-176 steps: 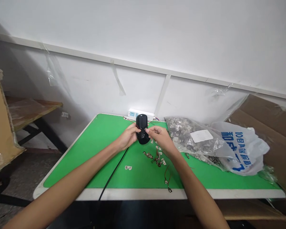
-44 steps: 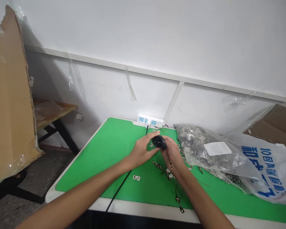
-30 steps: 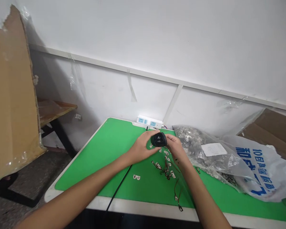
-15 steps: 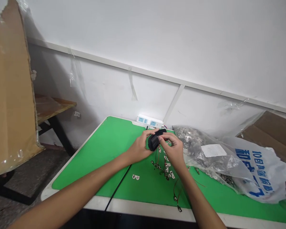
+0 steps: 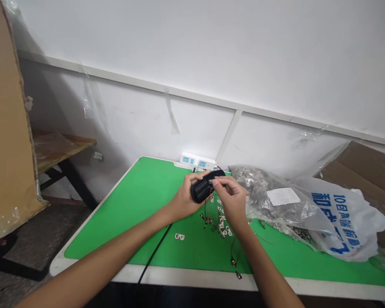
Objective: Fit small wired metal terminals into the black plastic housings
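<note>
My left hand (image 5: 183, 197) is closed around a black plastic housing (image 5: 201, 189) with ribbed hollows, tilted above the table. At its right side, my right hand (image 5: 232, 199) pinches a small metal contact piece (image 5: 211, 182) between thumb and forefinger, against the housing. Thin red and black wires (image 5: 207, 207) hang down below the housing. Under and beside my right hand lie several small white-and-metal contact pieces (image 5: 223, 226). A pair of similar pieces (image 5: 179, 236) lies apart, nearer the front. Another wired contact (image 5: 233, 260) rests by my right forearm.
The green-topped table (image 5: 115, 214) has a white rim. A power strip (image 5: 197, 161) stands at its back edge by the wall. Clear bags of metal parts (image 5: 259, 188) and a printed white bag (image 5: 343, 218) lie right. A black cable (image 5: 155, 252) crosses the front edge. Cardboard (image 5: 9, 128) stands left.
The housing has turned in my left hand so its ribbed hollows show more. My right fingertips now hold a metal piece against it. The whole view has shifted slightly.
</note>
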Action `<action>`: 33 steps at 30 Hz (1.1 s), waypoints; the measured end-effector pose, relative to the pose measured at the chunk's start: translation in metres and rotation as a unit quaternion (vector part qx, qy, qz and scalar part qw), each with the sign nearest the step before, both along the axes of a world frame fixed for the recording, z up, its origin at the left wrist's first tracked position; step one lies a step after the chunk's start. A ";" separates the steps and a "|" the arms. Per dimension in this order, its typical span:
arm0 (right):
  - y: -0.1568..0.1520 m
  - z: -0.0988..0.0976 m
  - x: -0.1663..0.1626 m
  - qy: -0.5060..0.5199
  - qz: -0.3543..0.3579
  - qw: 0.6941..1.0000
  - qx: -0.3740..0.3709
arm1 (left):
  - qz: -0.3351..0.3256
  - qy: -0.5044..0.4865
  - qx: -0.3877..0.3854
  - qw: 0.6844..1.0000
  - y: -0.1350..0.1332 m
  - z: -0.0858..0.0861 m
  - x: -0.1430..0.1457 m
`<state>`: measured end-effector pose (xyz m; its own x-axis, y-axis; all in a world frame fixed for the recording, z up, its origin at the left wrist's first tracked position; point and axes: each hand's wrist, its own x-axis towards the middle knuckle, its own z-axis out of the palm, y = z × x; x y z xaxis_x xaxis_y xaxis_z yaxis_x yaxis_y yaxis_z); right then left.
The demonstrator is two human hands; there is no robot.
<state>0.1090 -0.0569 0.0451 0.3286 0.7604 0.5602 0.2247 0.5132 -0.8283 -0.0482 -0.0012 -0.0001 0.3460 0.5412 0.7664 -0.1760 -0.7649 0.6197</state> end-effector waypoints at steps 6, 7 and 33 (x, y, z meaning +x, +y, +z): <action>-0.006 0.002 -0.009 -0.058 -0.034 0.997 0.033 | -0.010 -0.011 0.015 1.000 -0.003 -0.001 0.001; -0.006 0.002 -0.009 -0.062 -0.036 0.997 0.032 | -0.008 -0.010 0.014 1.000 -0.003 -0.001 0.001; 0.009 -0.016 -0.003 0.225 0.157 0.937 -0.215 | 0.106 0.108 0.210 0.966 0.005 0.016 -0.012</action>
<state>0.1058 -0.0477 0.0294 0.1797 0.9830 0.0382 -0.3044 0.0925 -0.9480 -0.0599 0.0033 0.0164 0.4370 0.2749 0.8564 0.1109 -0.9613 0.2520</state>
